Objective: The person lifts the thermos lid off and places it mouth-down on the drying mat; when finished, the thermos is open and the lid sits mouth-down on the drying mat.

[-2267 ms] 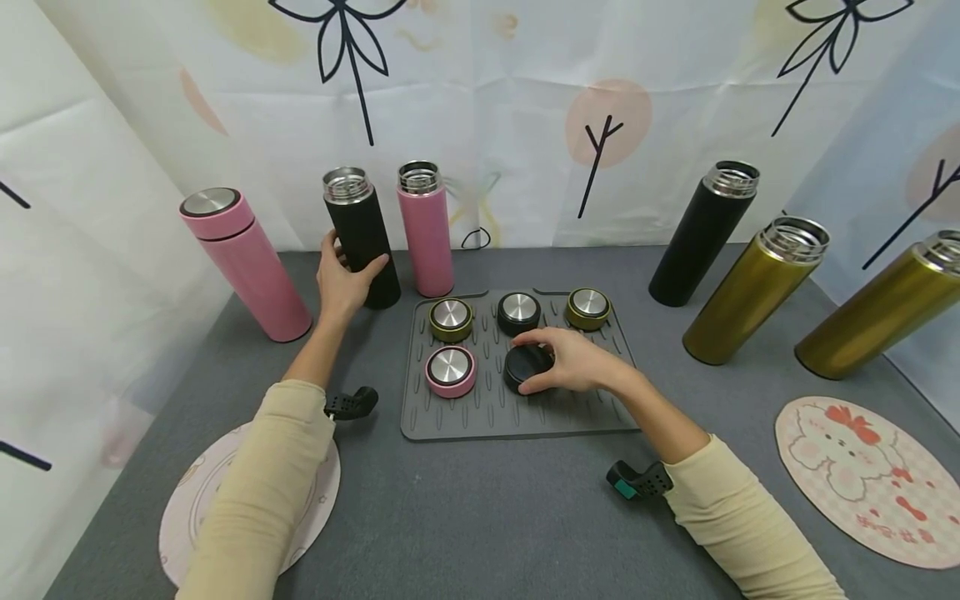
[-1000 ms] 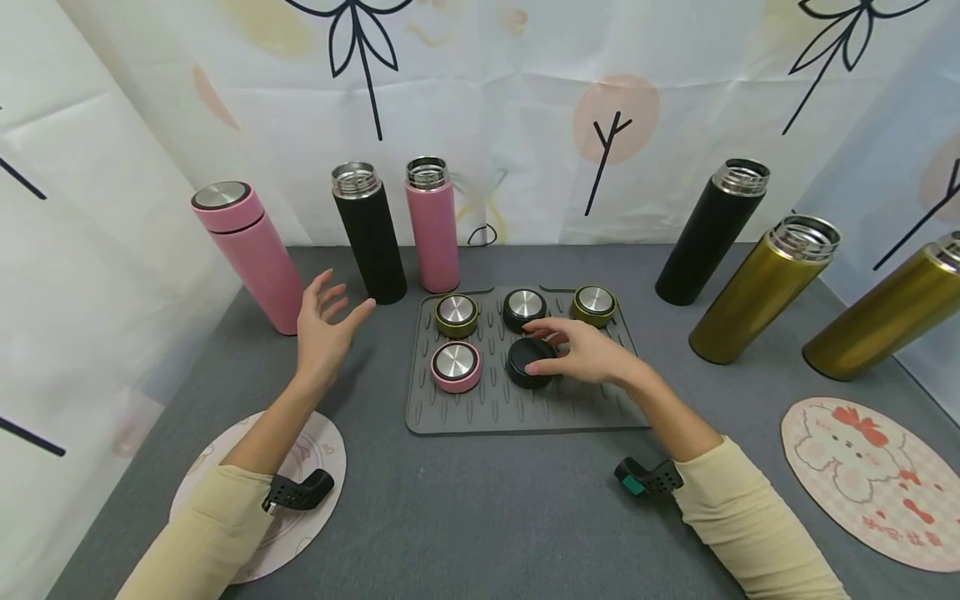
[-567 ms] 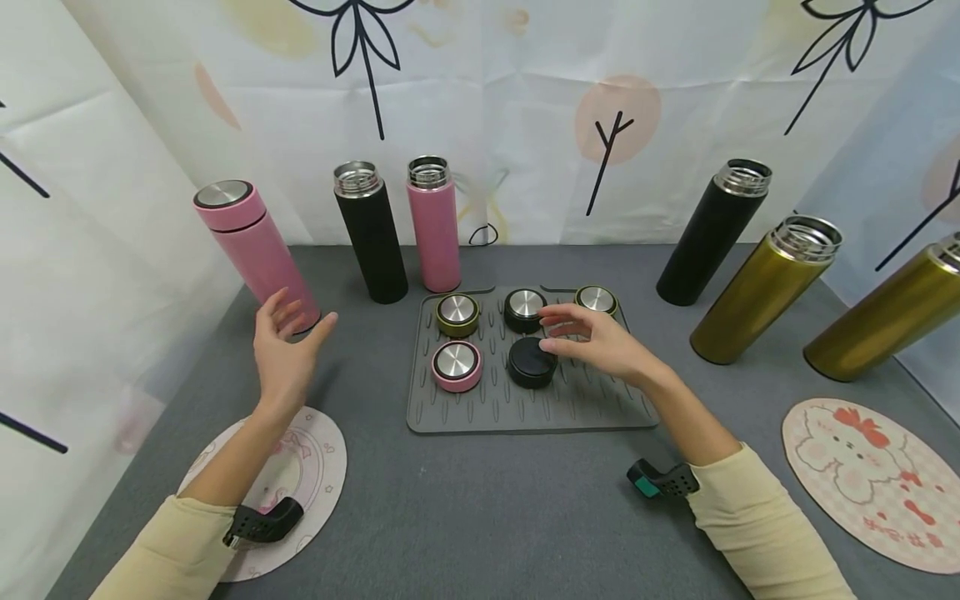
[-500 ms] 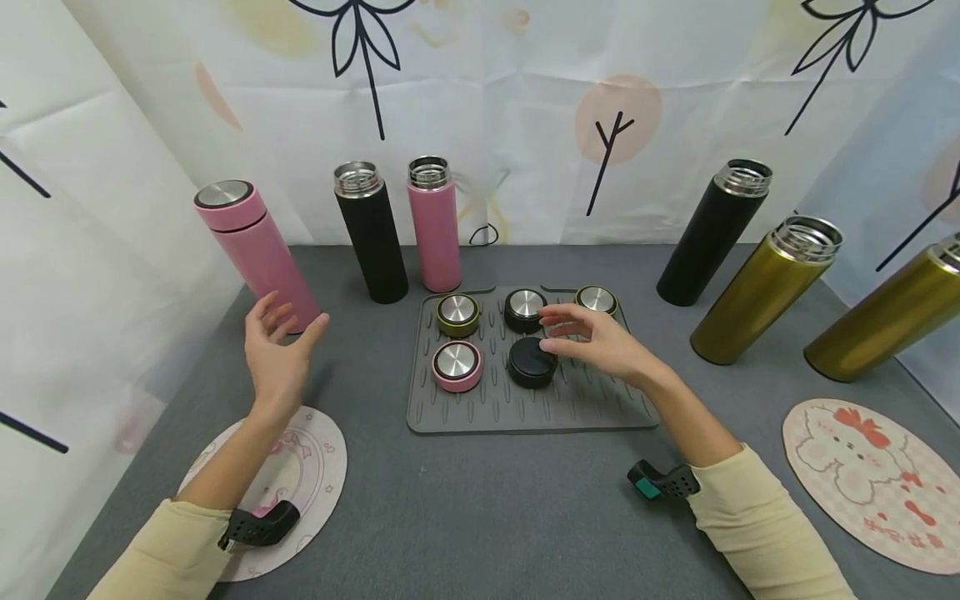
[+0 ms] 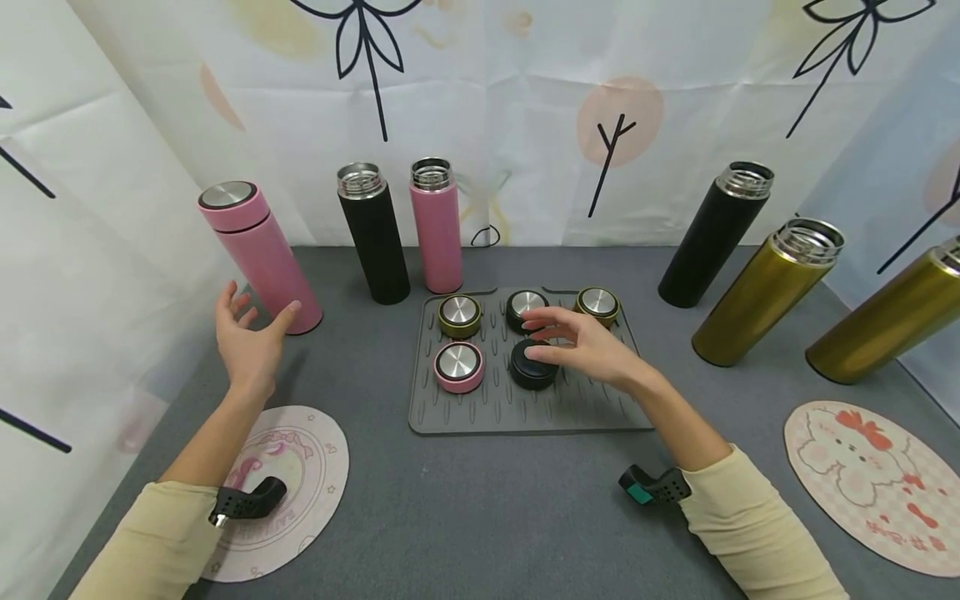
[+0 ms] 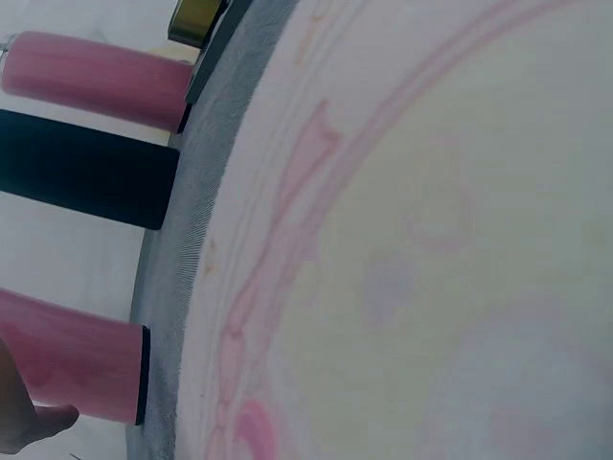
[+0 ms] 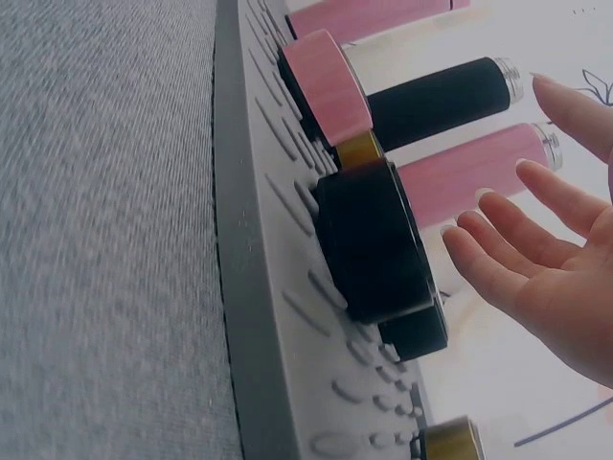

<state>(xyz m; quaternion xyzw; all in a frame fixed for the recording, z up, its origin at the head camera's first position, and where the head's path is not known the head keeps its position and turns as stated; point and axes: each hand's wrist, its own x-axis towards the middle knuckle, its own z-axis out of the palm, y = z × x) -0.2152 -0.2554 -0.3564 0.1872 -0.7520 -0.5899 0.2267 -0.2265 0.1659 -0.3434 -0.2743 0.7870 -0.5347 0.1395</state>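
Observation:
My left hand, its fingers apart, is beside the lower part of a pink thermos bottle that wears its lid. In the left wrist view a bit of that hand overlaps the pink bottle. My right hand hovers over a plain-topped black lid; in the right wrist view its spread fingers are apart from the black lid. Around it on a grey drying mat sit a pink lid, another black lid and two olive-gold lids.
Lidless bottles stand at the back: a black one and a pink one left of centre, another black one and two gold ones on the right. Round placemats lie at front left and right.
My left hand has let go of the black bottle and moved left to the lidded pink one. My right hand has come off the black lid it held and stays above it.

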